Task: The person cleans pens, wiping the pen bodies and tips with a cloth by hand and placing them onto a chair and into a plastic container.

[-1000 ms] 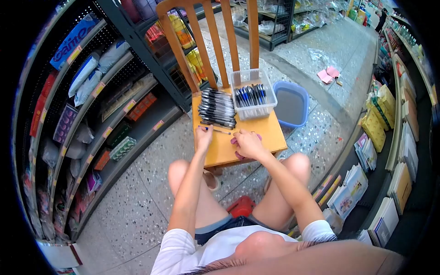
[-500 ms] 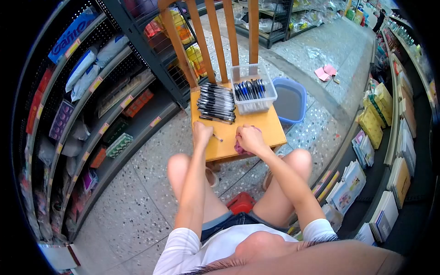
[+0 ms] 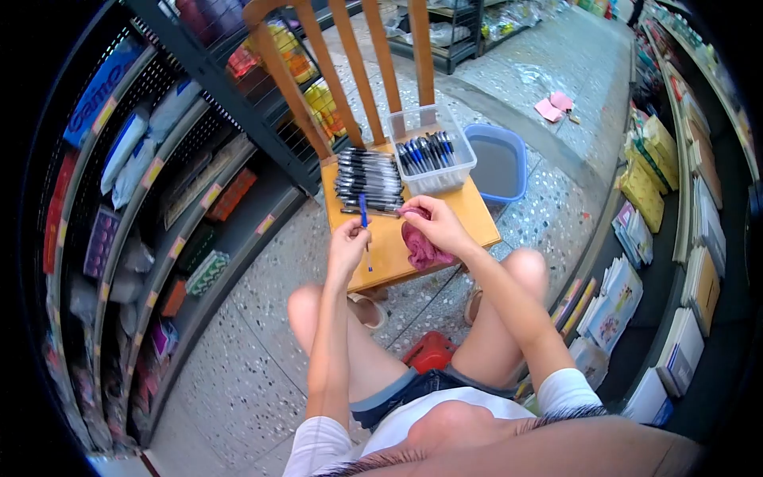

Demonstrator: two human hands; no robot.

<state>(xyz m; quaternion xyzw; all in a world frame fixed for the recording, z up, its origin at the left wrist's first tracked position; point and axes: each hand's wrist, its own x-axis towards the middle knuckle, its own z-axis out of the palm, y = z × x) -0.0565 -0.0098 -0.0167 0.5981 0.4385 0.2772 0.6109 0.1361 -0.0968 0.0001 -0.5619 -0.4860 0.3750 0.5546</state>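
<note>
My left hand [image 3: 346, 246] is closed round a blue-capped pen [image 3: 363, 208], held upright above the front of the wooden chair seat [image 3: 389, 254]. A crumpled maroon cloth [image 3: 424, 248] hangs from my right hand [image 3: 435, 225], whose fingers pinch its upper end. Just beyond my hands, a pile of dark-capped clear pens [image 3: 368, 179] lies side by side on the seat. Right of that pile stands a clear plastic box [image 3: 437, 182] with more blue and black pens [image 3: 427, 153] in it.
A blue tub [image 3: 520, 171] of greyish water stands on the floor right of the chair. Stocked shelves [image 3: 222, 191] curve along the left, with notebooks [image 3: 612, 314] racked on the right. Pink paper [image 3: 552, 107] lies on the floor, and a red object [image 3: 429, 351] is between my legs.
My left hand has raised the pen from near the seat to upright. My right hand has lifted the cloth, which now hangs more in view. The camera view has shifted slightly.
</note>
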